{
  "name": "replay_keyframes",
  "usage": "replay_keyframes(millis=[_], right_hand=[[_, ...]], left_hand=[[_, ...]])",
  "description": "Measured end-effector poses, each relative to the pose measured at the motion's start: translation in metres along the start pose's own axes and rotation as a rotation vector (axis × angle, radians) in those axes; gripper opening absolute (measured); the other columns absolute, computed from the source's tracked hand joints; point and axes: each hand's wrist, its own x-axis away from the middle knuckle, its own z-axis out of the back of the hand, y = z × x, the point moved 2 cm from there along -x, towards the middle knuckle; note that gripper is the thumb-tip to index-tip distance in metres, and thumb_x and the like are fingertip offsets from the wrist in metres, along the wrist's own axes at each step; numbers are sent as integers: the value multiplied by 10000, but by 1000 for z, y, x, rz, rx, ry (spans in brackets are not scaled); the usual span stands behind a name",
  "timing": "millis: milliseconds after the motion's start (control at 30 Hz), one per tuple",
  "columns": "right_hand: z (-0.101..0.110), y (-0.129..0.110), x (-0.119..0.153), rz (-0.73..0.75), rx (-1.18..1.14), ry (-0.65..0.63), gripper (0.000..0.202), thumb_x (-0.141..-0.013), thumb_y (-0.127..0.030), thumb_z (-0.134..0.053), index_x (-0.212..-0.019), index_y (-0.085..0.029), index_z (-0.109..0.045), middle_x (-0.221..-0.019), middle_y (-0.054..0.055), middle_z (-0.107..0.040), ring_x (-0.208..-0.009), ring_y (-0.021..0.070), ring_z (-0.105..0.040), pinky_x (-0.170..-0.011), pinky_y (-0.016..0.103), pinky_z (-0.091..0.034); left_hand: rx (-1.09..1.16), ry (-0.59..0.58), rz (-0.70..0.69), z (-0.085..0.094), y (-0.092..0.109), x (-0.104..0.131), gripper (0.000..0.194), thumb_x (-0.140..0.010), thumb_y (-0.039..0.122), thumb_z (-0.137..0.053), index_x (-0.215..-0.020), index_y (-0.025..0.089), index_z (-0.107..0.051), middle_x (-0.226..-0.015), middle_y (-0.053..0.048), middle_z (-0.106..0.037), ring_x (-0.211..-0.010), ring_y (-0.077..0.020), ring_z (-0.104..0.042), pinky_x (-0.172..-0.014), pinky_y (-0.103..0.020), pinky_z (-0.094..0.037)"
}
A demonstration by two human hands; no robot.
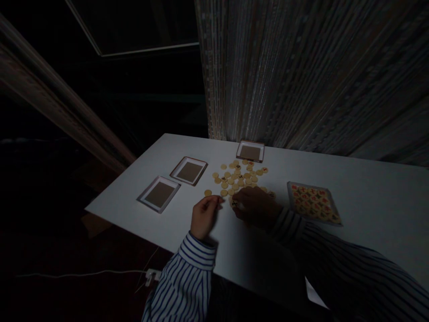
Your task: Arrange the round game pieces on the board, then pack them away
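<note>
From the head view, here's the right hand [257, 205], closed in at the near edge of the heap, thumb and fingers pinched on a marked piece [234, 203], black character showing! And the left hand [204, 215] sits just across from it, fingers curled, thumb and forefinger nearly together; whether anything is in that pinch, I cannot tell, the light is so dim.

Straight ahead, the heap [240, 183] is spread over the middle of the white table [372, 201]: round, pale pieces, most plain side up, a few with red or black characters. One lone piece [208, 192] lies off to the left, just beyond the left hand's fingers.

Over on the right, beside the right forearm, a full tray [291, 199], rows of pieces in it, red characters in the far rows, dark ones nearer. Two trays on the left, the near one [158, 194] and the farther one [188, 171], both showing brown floors. A back tray [250, 153] is just behind the heap, by the string curtain [254, 76]. Down on the left, a white cable [100, 272] runs to a power strip [152, 274].
</note>
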Motion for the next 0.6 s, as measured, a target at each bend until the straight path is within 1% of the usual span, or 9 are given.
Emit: replay_keyframes(millis=[100, 167, 267, 367, 400, 500, 600], right_hand=[[-5, -2, -1, -2, 33, -79, 228, -807, -292, -465, -900, -153, -620, -880, 93, -636, -795, 204, -568, -681, 320, -338], [-8, -4, -3, 13, 47, -110, 225, -805, -287, -459, -895, -154, -617, -880, 87, -636, -802, 206, -574, -686, 325, -338], [-11, -7, -5, 41, 67, -162, 216, -797, -276, -459, -879, -149, -613, -872, 86, -634, -820, 212, -579, -684, 328, -338], [-15, -7, -6, 50, 83, -202, 206, -779, -271, -483, -871, -143, -615, -878, 98, -632, -837, 218, -577, -687, 328, -335], [-16, -7, -6, 54, 82, -206, 208, -777, -272, -486, -877, -143, -616, -886, 100, -631, -847, 218, -574, -695, 328, -334], [-20, -5, -6, 64, 73, -202, 210, -784, -274, -483, -888, -151, -618, -905, 100, -630, -863, 213, -568, -722, 329, -330], [-21, -4, -5, 72, 57, -207, 207, -784, -273, -490, -894, -155, -619, -913, 103, -630, -871, 210, -565, -732, 328, -329]], left_hand=[[-154, 117, -71, 10, 11, -1, 273, -676, 374, -656, -797, 130, -671, -787, -66, -691, -709, -141, -602, -693, -265, -465], [-285, 153, -128, 15, 18, -4, 245, -698, 342, -634, -823, 134, -668, -807, -71, -691, -745, -157, -610, -728, -289, -468], [-580, 169, -272, 21, 23, -10, 207, -746, 295, -583, -874, 153, -661, -850, -75, -679, -780, -176, -602, -763, -326, -462], [-917, 167, -446, 22, 25, -15, 198, -762, 271, -566, -904, 165, -655, -914, -85, -662, -889, -214, -571, -838, -368, -429], [-1000, 158, -482, 22, 24, -16, 210, -769, 272, -560, -925, 164, -649, -932, -90, -658, -913, -223, -560, -853, -376, -420], [-1138, 119, -498, 21, 21, -17, 246, -784, 270, -544, -987, 160, -630, -985, -95, -651, -933, -237, -545, -857, -382, -414], [-1177, 99, -462, 21, 18, -18, 255, -788, 253, -535, -1008, 157, -621, -1015, -88, -651, -947, -247, -538, -857, -381, -411]])
